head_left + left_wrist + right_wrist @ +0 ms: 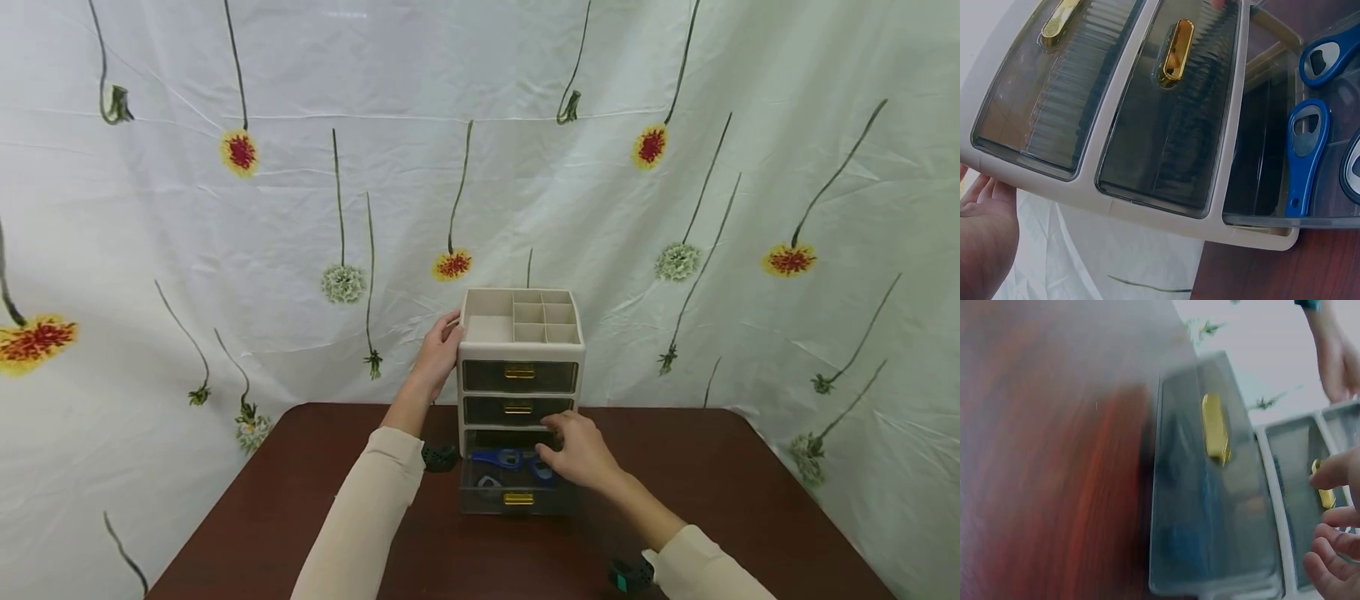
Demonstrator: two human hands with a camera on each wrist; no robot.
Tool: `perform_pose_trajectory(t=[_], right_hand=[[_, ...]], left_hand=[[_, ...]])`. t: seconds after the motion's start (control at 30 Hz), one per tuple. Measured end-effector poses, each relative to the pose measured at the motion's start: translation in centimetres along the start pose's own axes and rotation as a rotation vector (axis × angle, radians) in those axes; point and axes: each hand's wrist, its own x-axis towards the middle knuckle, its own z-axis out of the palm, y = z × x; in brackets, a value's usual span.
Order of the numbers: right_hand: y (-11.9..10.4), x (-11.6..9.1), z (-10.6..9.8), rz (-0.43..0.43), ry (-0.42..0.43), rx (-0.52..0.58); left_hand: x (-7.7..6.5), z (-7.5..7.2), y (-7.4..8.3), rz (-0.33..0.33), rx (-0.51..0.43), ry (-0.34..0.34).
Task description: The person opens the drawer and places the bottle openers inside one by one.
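A small cream drawer cabinet (521, 353) stands on the table, its bottom drawer (480, 502) pulled out and its upper two drawers closed. Inside the clear bottom drawer lie a blue bottle opener (1304, 156), another blue bottle opener (1322, 59) and a darker-rimmed one (1352, 169) cut off by the frame. My left hand (437, 354) rests against the cabinet's upper left side. Above the open drawer's right part hovers my right hand (581, 450), fingers loosely bent with nothing between them, near the middle drawer's gold handle (1325, 490).
The cabinet top has an open tray with several small compartments (543, 317). Gold handles mark the top drawer (480, 377) and the others. A dark red-brown table (337, 500) lies beneath, and a white flowered cloth (405, 183) hangs behind it.
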Motion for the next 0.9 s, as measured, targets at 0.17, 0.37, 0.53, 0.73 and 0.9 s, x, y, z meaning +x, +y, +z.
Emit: perform_pose_trajectory(t=[0.17,0.37,0.53,0.73,0.9], right_hand=[[-1.8,-1.0,-0.5,-0.025,-0.015,0.067],[-3.3,-2.2,-0.8,-0.092,-0.032,0.088],[-4.4,-3.7,-1.1,-0.080,-0.089,0.198],[-5.5,-5.6,-0.9,0.209,-0.280,0.585],[-5.6,-7.1,0.4,0.510,-0.384,0.903]], left_hand=[[0.0,-0.1,0.1,-0.004,0.005,0.004],[0.0,0.0,0.0,0.000,0.009,0.002],[0.1,0.1,0.0,0.001,0.001,0.007],[-0.1,0.1,0.2,-0.003,-0.018,-0.005],[-0.1,0.1,0.2,-0.020,-0.020,-0.001]])
